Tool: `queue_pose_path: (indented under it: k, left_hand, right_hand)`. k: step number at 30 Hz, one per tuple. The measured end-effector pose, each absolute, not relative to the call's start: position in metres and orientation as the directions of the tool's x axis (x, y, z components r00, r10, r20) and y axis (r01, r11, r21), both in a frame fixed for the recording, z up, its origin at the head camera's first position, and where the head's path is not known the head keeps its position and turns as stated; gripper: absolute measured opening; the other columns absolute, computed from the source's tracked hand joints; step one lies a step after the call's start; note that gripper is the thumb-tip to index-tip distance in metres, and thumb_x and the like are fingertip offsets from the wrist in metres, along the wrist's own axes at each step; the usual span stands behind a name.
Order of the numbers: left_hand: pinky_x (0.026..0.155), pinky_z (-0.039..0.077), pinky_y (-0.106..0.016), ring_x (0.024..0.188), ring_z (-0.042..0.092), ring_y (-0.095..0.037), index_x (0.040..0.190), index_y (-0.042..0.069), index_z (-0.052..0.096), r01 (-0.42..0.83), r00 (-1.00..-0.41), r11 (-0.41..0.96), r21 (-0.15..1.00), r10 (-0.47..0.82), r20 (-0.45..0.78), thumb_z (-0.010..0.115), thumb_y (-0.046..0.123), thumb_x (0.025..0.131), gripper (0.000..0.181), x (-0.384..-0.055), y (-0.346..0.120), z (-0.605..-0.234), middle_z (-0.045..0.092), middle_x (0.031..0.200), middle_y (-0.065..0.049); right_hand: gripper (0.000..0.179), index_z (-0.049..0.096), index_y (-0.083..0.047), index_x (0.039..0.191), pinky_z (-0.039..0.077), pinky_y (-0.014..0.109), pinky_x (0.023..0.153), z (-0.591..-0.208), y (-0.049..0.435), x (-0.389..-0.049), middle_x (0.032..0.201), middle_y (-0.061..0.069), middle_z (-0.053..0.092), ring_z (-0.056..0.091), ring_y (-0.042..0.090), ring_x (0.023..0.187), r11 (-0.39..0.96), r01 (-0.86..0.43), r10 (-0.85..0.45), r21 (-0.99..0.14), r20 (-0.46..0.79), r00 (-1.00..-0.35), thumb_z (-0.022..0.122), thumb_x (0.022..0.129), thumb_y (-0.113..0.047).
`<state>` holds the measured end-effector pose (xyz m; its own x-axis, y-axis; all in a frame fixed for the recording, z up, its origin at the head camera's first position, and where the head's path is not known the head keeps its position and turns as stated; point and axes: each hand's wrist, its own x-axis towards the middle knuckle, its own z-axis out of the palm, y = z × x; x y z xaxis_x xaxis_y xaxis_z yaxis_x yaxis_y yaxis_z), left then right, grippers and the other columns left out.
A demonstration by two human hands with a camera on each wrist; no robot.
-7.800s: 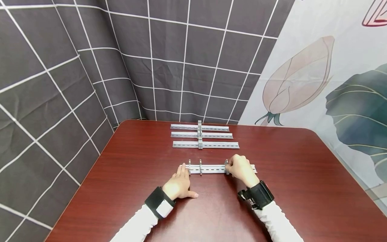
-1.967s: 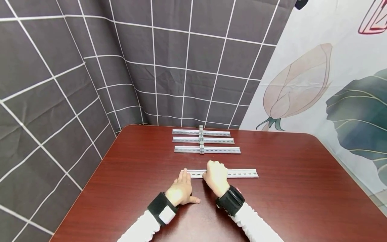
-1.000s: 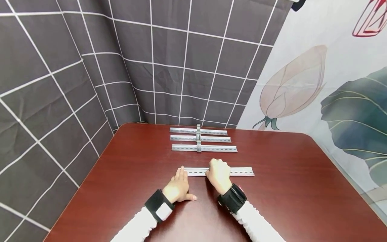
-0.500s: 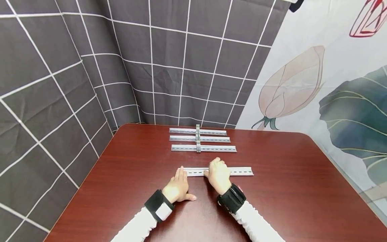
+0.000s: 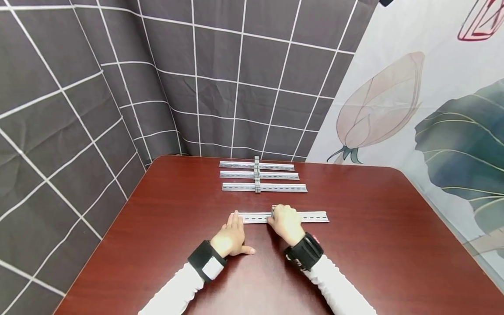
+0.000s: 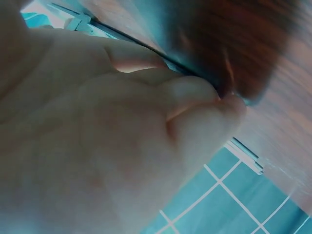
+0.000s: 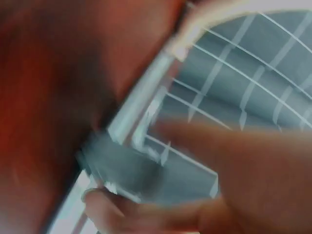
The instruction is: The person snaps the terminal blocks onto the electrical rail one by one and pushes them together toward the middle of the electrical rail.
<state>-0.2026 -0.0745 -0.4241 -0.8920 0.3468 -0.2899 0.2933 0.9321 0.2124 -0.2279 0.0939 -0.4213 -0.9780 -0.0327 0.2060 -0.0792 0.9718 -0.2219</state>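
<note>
A silver slotted DIN rail (image 5: 315,217) lies crosswise on the table. My left hand (image 5: 231,236) rests with straight fingers over its left end, the thumb spread out on the table. Left of the rail's middle, my right hand (image 5: 286,222) pinches grey DIN rail clips (image 5: 273,211), whose top edge shows beside the fingers. In the right wrist view, thumb and fingers are around the blurred grey clips (image 7: 122,168), which sit across the rail (image 7: 141,97). How many clips are held cannot be told. The left wrist view shows mostly the side of my left hand (image 6: 97,131).
Behind the working rail, three more DIN rails (image 5: 283,187) lie in parallel on the reddish-brown table (image 5: 374,245). Each bears grey clips (image 5: 257,185) a little left of its middle. A dark grid-patterned cloth (image 5: 220,96) and a white flower-print cloth (image 5: 378,105) hang beyond the table.
Several seconds ago, grey clips stood apart along the rail, with my right hand at the rightmost. That hand has since moved left. Just now it tilted slightly, exposing the clips' top edge.
</note>
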Motion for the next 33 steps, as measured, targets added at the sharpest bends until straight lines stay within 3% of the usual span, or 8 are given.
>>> queue_pose_path:
  k: [5, 7, 10, 13, 19, 22, 28, 33]
  left_hand:
    - [0.112, 0.034, -0.050, 0.146, 0.021, -0.040, 0.150, 0.004, 0.030, 0.308, -0.882, 0.902, 0.302, 0.390, -0.265, 0.072, 0.047, 0.081, 0.091, -0.205, -0.079, -0.428, 0.021, 0.156, -0.028]
    - [0.112, 0.033, -0.050, 0.147, 0.020, -0.040, 0.150, 0.006, 0.031, 0.320, -0.879, 0.892, 0.318, 0.405, -0.252, 0.071, 0.047, 0.083, 0.088, -0.204, -0.082, -0.430, 0.020, 0.156, -0.028]
    - [0.113, 0.032, -0.051, 0.146, 0.022, -0.040, 0.148, 0.004, 0.035, 0.324, -0.880, 0.885, 0.333, 0.412, -0.238, 0.069, 0.047, 0.084, 0.084, -0.201, -0.088, -0.431, 0.022, 0.155, -0.028]
    - [0.113, 0.032, -0.051, 0.145, 0.023, -0.040, 0.146, 0.002, 0.038, 0.312, -0.884, 0.886, 0.343, 0.403, -0.238, 0.068, 0.046, 0.085, 0.081, -0.199, -0.094, -0.429, 0.023, 0.155, -0.029]
    - [0.112, 0.034, -0.049, 0.140, 0.033, -0.041, 0.140, -0.001, 0.045, 0.338, -0.909, 0.908, 0.246, 0.383, -0.165, 0.066, 0.050, 0.086, 0.077, -0.208, -0.103, -0.433, 0.033, 0.149, -0.032]
    - [0.111, 0.035, -0.048, 0.138, 0.036, -0.042, 0.138, -0.005, 0.047, 0.371, -0.910, 0.911, 0.178, 0.395, -0.128, 0.064, 0.052, 0.086, 0.079, -0.214, -0.106, -0.437, 0.035, 0.147, -0.033]
    - [0.112, 0.033, -0.050, 0.140, 0.032, -0.046, 0.139, -0.010, 0.042, 0.380, -0.900, 0.898, 0.221, 0.414, -0.137, 0.064, 0.052, 0.087, 0.084, -0.226, -0.112, -0.440, 0.031, 0.148, -0.037]
    - [0.110, 0.036, -0.050, 0.139, 0.034, -0.045, 0.137, -0.013, 0.043, 0.392, -0.904, 0.894, 0.217, 0.419, -0.091, 0.060, 0.054, 0.089, 0.084, -0.239, -0.115, -0.440, 0.035, 0.145, -0.037]
  right_hand:
    - [0.055, 0.059, 0.009, 0.102, 0.049, 0.053, 0.084, -0.406, 0.139, -0.219, 0.105, 0.028, 0.063, 0.059, 0.043, 0.102, 0.988, -0.046, -0.044, -0.144, 0.014, -0.999, 0.062, 0.089, -0.045]
    - [0.064, 0.053, 0.010, 0.121, 0.040, 0.059, 0.097, -0.408, 0.160, -0.214, 0.125, 0.030, 0.056, 0.050, 0.045, 0.119, 0.994, -0.057, -0.064, -0.097, -0.065, -0.996, 0.058, 0.092, -0.046]
    - [0.076, 0.038, 0.010, 0.140, 0.024, 0.067, 0.107, -0.417, 0.183, -0.207, 0.145, 0.032, 0.038, 0.035, 0.049, 0.136, 0.987, -0.104, -0.125, -0.124, -0.180, -0.976, 0.056, 0.093, -0.047]
    - [0.083, 0.028, 0.013, 0.144, 0.017, 0.070, 0.109, -0.425, 0.190, -0.204, 0.150, 0.036, 0.027, 0.027, 0.053, 0.138, 0.968, -0.151, -0.197, -0.202, -0.230, -0.953, 0.058, 0.093, -0.045]
    - [0.081, 0.028, 0.017, 0.143, 0.020, 0.066, 0.110, -0.431, 0.187, -0.212, 0.148, 0.042, 0.022, 0.025, 0.059, 0.136, 0.917, -0.249, -0.317, -0.312, -0.192, -0.929, 0.060, 0.093, -0.038]
    - [0.078, 0.029, 0.015, 0.143, 0.020, 0.066, 0.111, -0.432, 0.186, -0.218, 0.148, 0.043, 0.021, 0.024, 0.060, 0.135, 0.901, -0.280, -0.353, -0.332, -0.186, -0.917, 0.059, 0.094, -0.038]
    - [0.073, 0.030, 0.010, 0.146, 0.019, 0.066, 0.111, -0.433, 0.185, -0.230, 0.149, 0.042, 0.021, 0.022, 0.057, 0.138, 0.886, -0.309, -0.386, -0.344, -0.181, -0.905, 0.057, 0.096, -0.036]
    - [0.068, 0.032, 0.003, 0.148, 0.016, 0.068, 0.111, -0.433, 0.185, -0.239, 0.150, 0.041, 0.018, 0.021, 0.058, 0.138, 0.882, -0.307, -0.390, -0.357, -0.189, -0.901, 0.055, 0.097, -0.036]
